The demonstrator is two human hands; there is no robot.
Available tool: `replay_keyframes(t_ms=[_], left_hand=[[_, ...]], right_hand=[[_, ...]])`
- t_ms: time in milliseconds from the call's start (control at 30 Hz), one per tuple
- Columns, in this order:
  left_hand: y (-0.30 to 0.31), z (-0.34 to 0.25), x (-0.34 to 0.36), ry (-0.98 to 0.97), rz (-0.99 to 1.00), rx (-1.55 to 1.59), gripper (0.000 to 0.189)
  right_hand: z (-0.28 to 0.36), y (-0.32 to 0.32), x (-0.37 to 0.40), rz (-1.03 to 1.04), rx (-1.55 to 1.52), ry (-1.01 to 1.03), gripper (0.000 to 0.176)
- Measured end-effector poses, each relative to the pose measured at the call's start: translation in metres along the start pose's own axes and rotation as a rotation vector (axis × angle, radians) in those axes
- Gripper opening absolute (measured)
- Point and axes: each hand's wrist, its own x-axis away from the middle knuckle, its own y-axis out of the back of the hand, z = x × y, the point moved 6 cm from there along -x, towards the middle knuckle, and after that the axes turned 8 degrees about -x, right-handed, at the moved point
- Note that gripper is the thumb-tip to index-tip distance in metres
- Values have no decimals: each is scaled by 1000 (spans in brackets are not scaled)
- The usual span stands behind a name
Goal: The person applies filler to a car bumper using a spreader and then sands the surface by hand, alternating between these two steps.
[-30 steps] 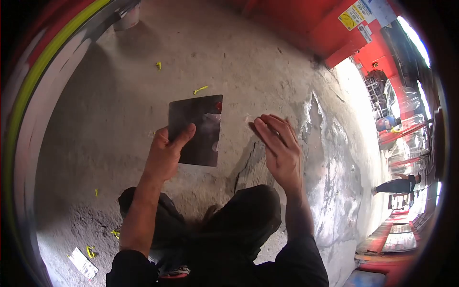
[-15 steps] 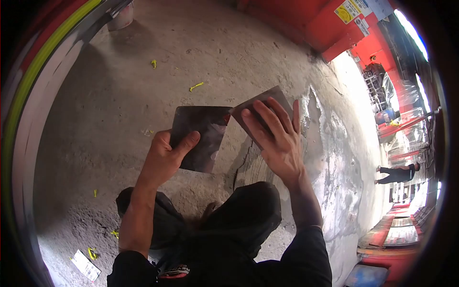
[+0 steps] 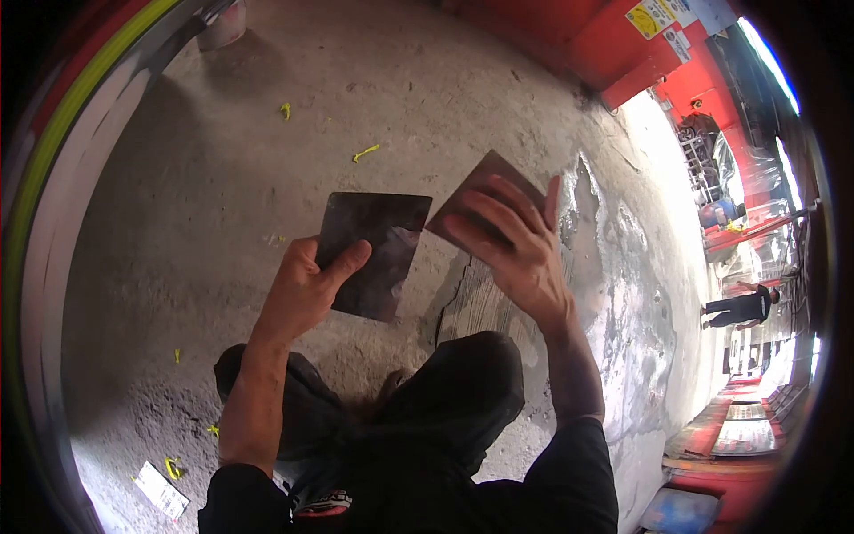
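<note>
My left hand [image 3: 302, 289] grips a dark, thin rectangular plate [image 3: 374, 254] by its left side, thumb lying across the face. The plate's surface has a dull sheen with paler reflections near its right edge. My right hand [image 3: 529, 254], slightly blurred, is on a brownish thin rectangular plate [image 3: 489, 173] with its fingers spread over the face turned to me. This second plate is tilted, its left corner close to the right edge of the dark one. Both are held over the floor in front of my bent knees [image 3: 471, 374].
Beneath my right forearm lies a ridged grey patch [image 3: 485, 303] on the rough concrete floor [image 3: 222, 178]. Yellow scraps [image 3: 366, 153] and a white printed card [image 3: 160, 489] are scattered around. A bucket [image 3: 222, 27] stands at upper left. Far right, a person [image 3: 743, 307] stands near red structures.
My right hand has shifted its plate slightly and turned it, parting it from the dark plate's upper right corner. My left hand stays nearly still. The distant person has stretched out an arm.
</note>
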Motion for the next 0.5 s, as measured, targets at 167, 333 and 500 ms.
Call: replay_keyframes(t_ms=[167,333,500], left_hand=[[4,1,-4,93,-94,385,28],[-15,22,-12,224,-141,895,33],[-6,16,-4,99,-299,782,30]], right_hand=[[-17,5,9,-177,-195,-151,46],[13,-43,22,-346,-1023,-485,52],[43,-57,4,-109,-365,-181,44]])
